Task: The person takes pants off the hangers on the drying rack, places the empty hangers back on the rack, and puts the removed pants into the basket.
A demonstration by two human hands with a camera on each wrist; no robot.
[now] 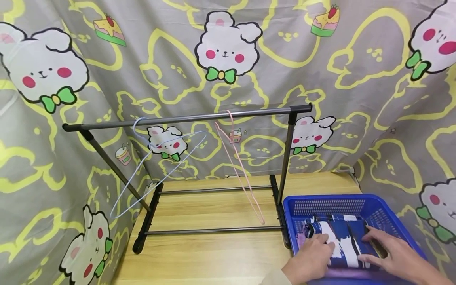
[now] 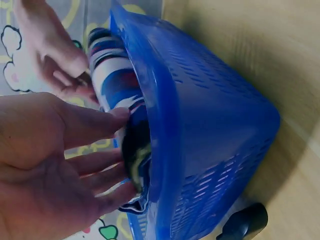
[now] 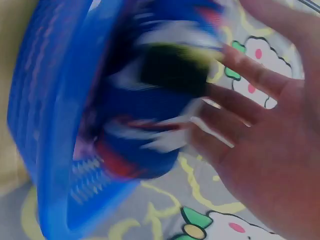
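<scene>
A folded garment [image 1: 343, 241] with a blue, white and black print lies at the top of the blue plastic basket [image 1: 322, 198]. My left hand [image 1: 311, 257] grips its left edge, with thumb and fingertips at the cloth in the left wrist view. On the opposite side, my right hand [image 1: 395, 253] holds the right edge between thumb and fingers. Its fingers [image 3: 225, 117] lie along the side of the bundle, which is blurred in the right wrist view. Pinkish-purple cloth [image 1: 301, 239] shows beneath, mostly hidden.
Left of the basket, a black metal clothes rack [image 1: 192, 118] stands on the wooden table [image 1: 213, 257]. From its bar hang a light blue hanger [image 1: 171, 172] and a pink hanger [image 1: 246, 182]. Cartoon-printed curtain [image 1: 228, 95] encloses the table at the back and sides.
</scene>
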